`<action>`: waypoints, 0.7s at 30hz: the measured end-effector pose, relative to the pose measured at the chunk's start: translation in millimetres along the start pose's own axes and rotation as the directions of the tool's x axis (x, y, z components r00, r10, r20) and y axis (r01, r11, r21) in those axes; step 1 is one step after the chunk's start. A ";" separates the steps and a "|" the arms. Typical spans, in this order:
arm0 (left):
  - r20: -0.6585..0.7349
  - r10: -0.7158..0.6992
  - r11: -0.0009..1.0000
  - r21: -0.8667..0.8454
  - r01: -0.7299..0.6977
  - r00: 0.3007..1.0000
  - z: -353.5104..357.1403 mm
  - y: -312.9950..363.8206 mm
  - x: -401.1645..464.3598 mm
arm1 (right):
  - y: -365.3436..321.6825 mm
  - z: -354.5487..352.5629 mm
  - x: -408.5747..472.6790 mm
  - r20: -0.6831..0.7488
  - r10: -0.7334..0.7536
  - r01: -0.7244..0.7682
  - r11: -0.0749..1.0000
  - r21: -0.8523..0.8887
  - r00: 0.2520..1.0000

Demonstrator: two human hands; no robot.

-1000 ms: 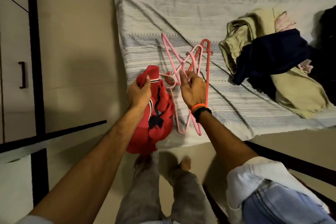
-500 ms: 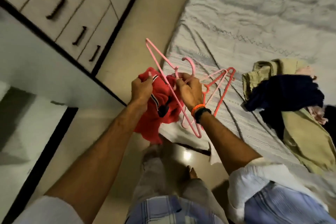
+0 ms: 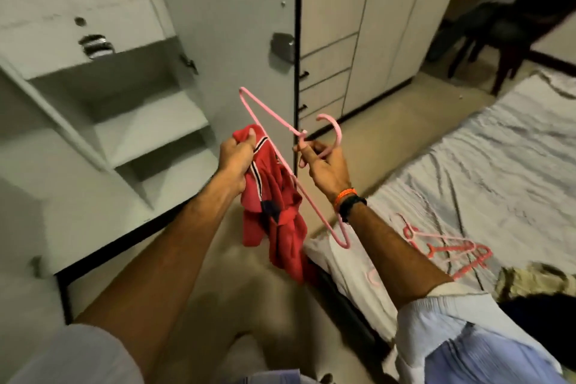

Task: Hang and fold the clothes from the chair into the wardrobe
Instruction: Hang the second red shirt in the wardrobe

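From the head view, the left hand [image 3: 234,162] gripped a bunched red shirt [image 3: 274,206] near its striped collar, fingers curled tightly into the cloth, so that most of the garment hung below and a little to the right of that fist. The right hand [image 3: 324,165] pinched a pink hanger [image 3: 290,165] at the neck, just under the hook, with the fingers curled round the plastic; the hook curved up above and to the right of those fingers.

The relation that mattered was between these two. The hanger's long axis ran on a diagonal, from an upper end above and between the hands down to a lower end below the right wrist. Along the way its bar crossed in front of the shirt, touching or nearly touching the cloth just right of the left fist. The upper shoulder of the hanger lay nearest the collar in the left hand, so that end seemed the likelier one to feed into the neck opening, though the opening itself was hidden in the bunched cloth.

The open wardrobe [image 3: 149,121] with its shelves lay ahead and to the left of the left hand. More pink hangers [image 3: 445,246] lay on the bed [image 3: 498,165], behind and to the right of the right forearm.
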State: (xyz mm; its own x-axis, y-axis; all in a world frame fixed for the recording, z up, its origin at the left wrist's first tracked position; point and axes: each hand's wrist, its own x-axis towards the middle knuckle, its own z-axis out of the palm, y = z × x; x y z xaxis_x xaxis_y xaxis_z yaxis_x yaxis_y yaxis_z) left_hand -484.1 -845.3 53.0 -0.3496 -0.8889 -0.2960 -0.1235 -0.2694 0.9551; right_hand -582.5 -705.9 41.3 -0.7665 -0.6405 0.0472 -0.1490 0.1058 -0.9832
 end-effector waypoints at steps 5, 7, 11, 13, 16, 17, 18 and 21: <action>-0.133 0.059 0.989 -0.129 -0.077 0.989 -76.0 53.2 13.4 | -47.9 75.8 18.7 0.176 -0.071 0.073 0.997 -0.004 0.982; -0.170 0.066 0.984 -0.155 -0.092 0.983 -110.9 73.5 26.3 | -67.0 110.0 27.1 0.216 -0.100 0.105 0.994 -0.012 0.971; -0.219 0.092 0.971 -0.198 -0.137 0.971 -174.9 106.4 50.8 | -105.6 173.3 39.1 0.253 -0.174 0.173 0.985 0.028 0.952; -0.241 0.105 0.965 -0.211 -0.158 0.965 -204.5 123.0 61.7 | -121.0 205.8 45.7 0.269 -0.193 0.183 0.981 0.062 0.944; -0.273 0.104 0.965 -0.205 -0.164 0.956 -242.3 139.4 72.9 | -137.0 246.6 53.8 0.278 -0.200 0.176 0.978 0.109 0.940; -0.287 0.102 0.965 -0.205 -0.165 0.953 -253.2 142.3 77.5 | -140.2 258.0 55.5 0.285 -0.200 0.174 0.978 0.115 0.937; -0.305 0.099 0.962 -0.213 -0.169 0.947 -266.5 146.2 81.7 | -144.7 272.1 57.2 0.301 -0.204 0.176 0.977 0.118 0.932; -0.366 0.094 0.951 -0.244 -0.192 0.926 -296.7 153.3 94.0 | -152.6 302.2 62.6 0.322 -0.218 0.183 0.974 0.135 0.921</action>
State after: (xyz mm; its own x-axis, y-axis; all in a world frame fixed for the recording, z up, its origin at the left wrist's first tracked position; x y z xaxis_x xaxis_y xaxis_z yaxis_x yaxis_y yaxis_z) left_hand -260.4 -1080.1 176.3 0.0046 -0.9839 -0.1789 0.1762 -0.1753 0.9686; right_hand -418.9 -992.0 140.9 -0.4721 -0.8583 0.2012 -0.2012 -0.1173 -0.9725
